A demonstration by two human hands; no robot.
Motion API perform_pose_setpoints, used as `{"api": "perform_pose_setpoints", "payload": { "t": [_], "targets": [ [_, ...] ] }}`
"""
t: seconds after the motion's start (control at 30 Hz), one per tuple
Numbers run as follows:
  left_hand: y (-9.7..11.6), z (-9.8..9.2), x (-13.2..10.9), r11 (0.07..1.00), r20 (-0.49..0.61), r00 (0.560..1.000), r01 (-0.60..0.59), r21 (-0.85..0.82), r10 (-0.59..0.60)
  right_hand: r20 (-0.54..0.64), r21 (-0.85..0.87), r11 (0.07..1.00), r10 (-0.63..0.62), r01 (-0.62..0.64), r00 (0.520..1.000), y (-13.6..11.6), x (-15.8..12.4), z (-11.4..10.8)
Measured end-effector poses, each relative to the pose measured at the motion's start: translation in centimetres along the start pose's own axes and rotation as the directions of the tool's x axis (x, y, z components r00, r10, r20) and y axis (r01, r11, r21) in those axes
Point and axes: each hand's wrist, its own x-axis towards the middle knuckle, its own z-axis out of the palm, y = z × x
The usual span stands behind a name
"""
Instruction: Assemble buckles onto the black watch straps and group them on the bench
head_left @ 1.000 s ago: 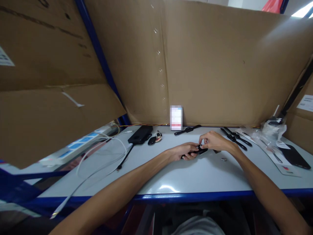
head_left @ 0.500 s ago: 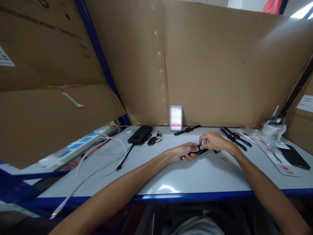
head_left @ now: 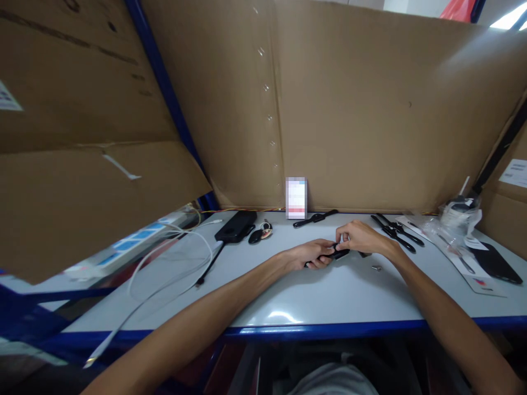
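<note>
My left hand [head_left: 315,254] is wrapped round a narrow black strap-like item [head_left: 341,254], holding it a little above the table. Over its right end, my right hand [head_left: 358,237] pinches with thumb and forefinger; what sits between those fingertips is too small to make out. A small dark piece [head_left: 364,254] shows just below the right hand. Right of it a small shiny metal piece [head_left: 376,268] lies on the table. Behind the hands is a long black item [head_left: 316,219] with a wider middle.
More long black items [head_left: 395,232] lie to the right, beside clear plastic packaging [head_left: 450,249] and a black phone-like slab [head_left: 496,264]. A lit phone [head_left: 296,198] leans against the cardboard wall [head_left: 370,109]. At left are a black box [head_left: 236,226], keys [head_left: 256,236], white cables [head_left: 142,307] and a power strip [head_left: 132,244].
Almost nothing differs. Both hands stay in the same place on the black item, and the camera view shifts very slightly.
</note>
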Motion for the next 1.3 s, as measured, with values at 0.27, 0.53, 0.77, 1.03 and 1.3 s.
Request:
{"api": "perform_pose_setpoints", "payload": {
  "t": [0.27, 0.53, 0.77, 1.03, 1.3],
  "targets": [
    [-0.2, -0.2, 0.1, 1.000, -0.002, 1.000, -0.012, -0.007, 0.012, -0.036, -0.135, 0.990, 0.029, -0.034, 0.999, -1.2, -0.5, -0.1],
    [-0.4, -0.4, 0.3, 1.000, -0.023, 1.000, -0.013, 0.013, 0.014, 0.001, -0.426, 0.904, 0.035, -0.031, 0.999, -3.5, -1.0, 0.6],
    [-0.1, 0.7, -0.4, 0.991, -0.040, 0.996, -0.079, 0.111, 0.084, -0.137, -0.217, 0.966, 0.114, -0.143, 0.984, -1.2, -0.9, -1.4],
    [-0.2, 0.7, -0.4, 0.977, -0.083, 0.986, -0.133, 0.168, 0.148, 0.200, 0.148, 0.983, 0.079, -0.110, 0.977, 1.9, -1.2, -2.0],
    [-0.2, 1.3, -0.3, 0.968, -0.099, 0.981, -0.144, 0.205, 0.167, 0.245, 0.192, 0.976, 0.055, -0.104, 0.968, 2.1, -0.9, -1.7]
  ]
}}
